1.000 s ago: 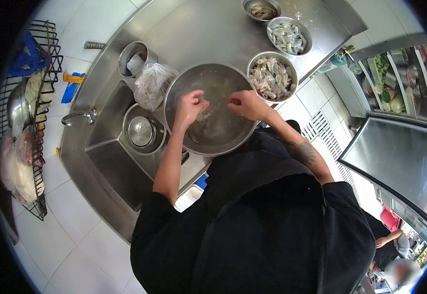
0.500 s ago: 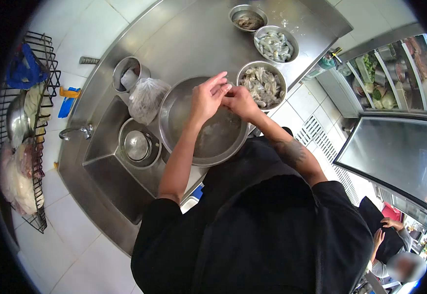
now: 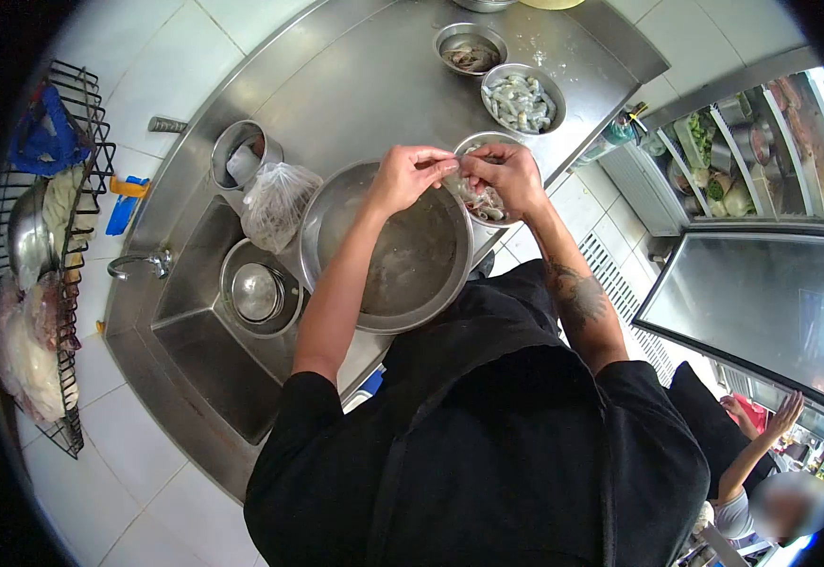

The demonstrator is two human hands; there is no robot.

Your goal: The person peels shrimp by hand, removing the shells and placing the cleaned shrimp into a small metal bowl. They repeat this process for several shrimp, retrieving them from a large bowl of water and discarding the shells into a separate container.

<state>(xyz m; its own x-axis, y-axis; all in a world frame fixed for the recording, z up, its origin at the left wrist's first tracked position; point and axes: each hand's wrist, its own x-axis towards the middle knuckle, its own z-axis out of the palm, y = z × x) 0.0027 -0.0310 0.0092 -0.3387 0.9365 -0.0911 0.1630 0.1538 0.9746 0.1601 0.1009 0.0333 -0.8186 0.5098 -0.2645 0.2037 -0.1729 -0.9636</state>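
Observation:
Over the rim of a wide steel basin (image 3: 303,222) that holds cloudy water, my left hand (image 3: 410,180) has thumb and fingers pinched together. My right hand (image 3: 506,180) is also pinched, its fingertips close to the left ones. Whatever they hold is too small to make out. Beneath my right hand a steel bowl of shrimp (image 3: 486,206) is partly covered. Farther back stands a bowl of pale, peeled-looking shrimp (image 3: 523,102). A smaller bowl (image 3: 442,33) beside it holds brownish scraps.
Left of the basin are a tied plastic bag (image 3: 280,203), a steel pot (image 3: 223,156) and a sink (image 3: 204,345) with a tap (image 3: 143,265). A strainer (image 3: 258,291) sits in another pot. A glass fridge door (image 3: 762,317) stands open at right. Another person (image 3: 752,454) is lower right.
My right hand has moved right, from above the basin to over the shrimp bowl; the fingertips are slightly farther apart. The view has shifted slightly. The other person has raised a hand.

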